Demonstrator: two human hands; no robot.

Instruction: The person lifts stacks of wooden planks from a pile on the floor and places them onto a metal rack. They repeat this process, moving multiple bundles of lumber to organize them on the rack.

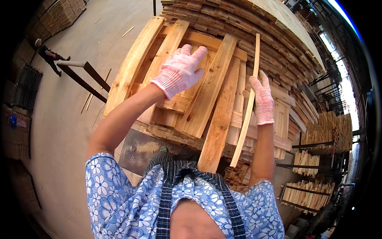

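My left hand (pixel 181 71), in a pink-and-white knit glove, is open above several loose planks with its fingers spread. Nothing is in it. In a matching glove, my right hand (pixel 262 99) grips a long, thin wooden strip (pixel 247 119) around its middle; the strip stretches from the far stack toward my body. Below my hands, a wide plank (pixel 223 119) points toward my waist, beside a knotted plank (pixel 211 89) lying at a slant. More planks, including a long one (pixel 133 63) at the left edge, lie across the pile.
A tall stack of boards (pixel 238 24) rises behind the pile. On the right, racks hold bundled wood strips (pixel 308 195). A dark metal frame (pixel 77 77) stands to the left. Farther off, a person (pixel 48 55) in dark clothes is on the concrete floor, near scattered sticks (pixel 128 31).
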